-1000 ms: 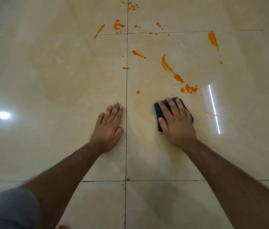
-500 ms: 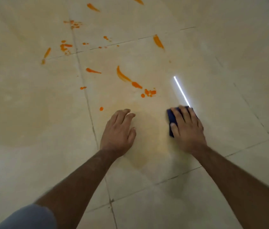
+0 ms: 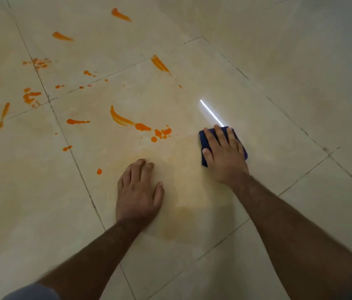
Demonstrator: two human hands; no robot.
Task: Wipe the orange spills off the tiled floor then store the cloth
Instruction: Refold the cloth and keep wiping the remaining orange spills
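Observation:
My right hand (image 3: 225, 155) presses flat on a folded dark blue cloth (image 3: 204, 138) on the cream tiled floor (image 3: 279, 105). My left hand (image 3: 138, 191) rests palm down on the floor to the left of it, fingers slightly curled, holding nothing. Orange spills lie ahead and to the left: a curved streak (image 3: 118, 118) with blobs (image 3: 162, 133) just left of the cloth, a small dot (image 3: 99, 171) near my left hand, and several smears (image 3: 30, 97) farther off. A faint orange film (image 3: 181, 169) tints the tile between my hands.
Dark grout lines (image 3: 80, 169) cross the glossy floor. A bright strip of reflected light (image 3: 212, 113) shines just beyond the cloth. More orange streaks (image 3: 160, 63) lie at the far side.
The view has swung so the spills now lie up and to the left. My right hand has slid the cloth rightward, away from the blobs. My left hand crossed the grout line onto the same tile.

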